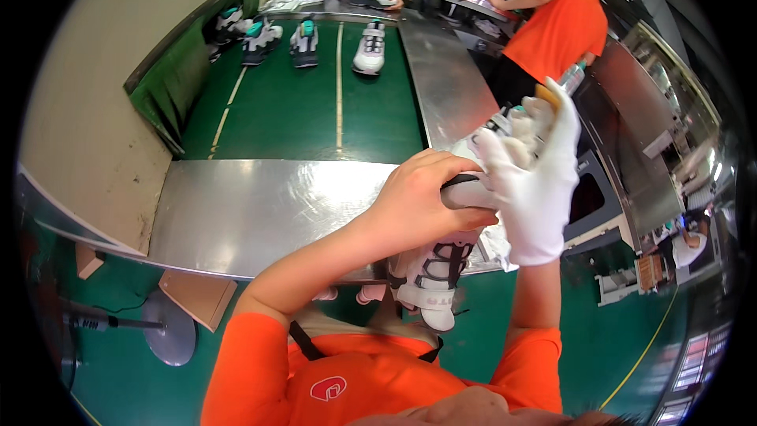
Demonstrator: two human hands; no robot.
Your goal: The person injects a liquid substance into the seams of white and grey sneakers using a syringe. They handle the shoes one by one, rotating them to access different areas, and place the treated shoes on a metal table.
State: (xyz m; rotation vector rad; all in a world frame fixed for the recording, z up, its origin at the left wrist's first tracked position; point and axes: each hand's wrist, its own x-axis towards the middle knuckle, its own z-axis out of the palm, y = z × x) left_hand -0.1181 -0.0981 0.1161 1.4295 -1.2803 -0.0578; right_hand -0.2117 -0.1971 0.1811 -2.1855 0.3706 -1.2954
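Note:
A white sneaker (438, 277) with black lacing and a pale strap is tilted over the near edge of the metal table, one end pointing at my body. My bare left hand (432, 193) is wrapped around its far end, where a grey part with a black rim shows between thumb and fingers. Just right of that end is my right hand (530, 177) in a white glove, raised with its fingers apart. An orange-yellow patch shows at one of its fingertips; I cannot make out what it is. Behind the glove, white and dark items on the table are partly hidden.
On the green conveyor belt (292, 110) stand a white sneaker (369, 49) and several dark-and-white shoes (304, 43). A metal ledge (260, 197) crosses in front. At the far end a person handles a shoe; another in orange (560, 24) stands right. A round fan-like base (168, 330) sits lower left.

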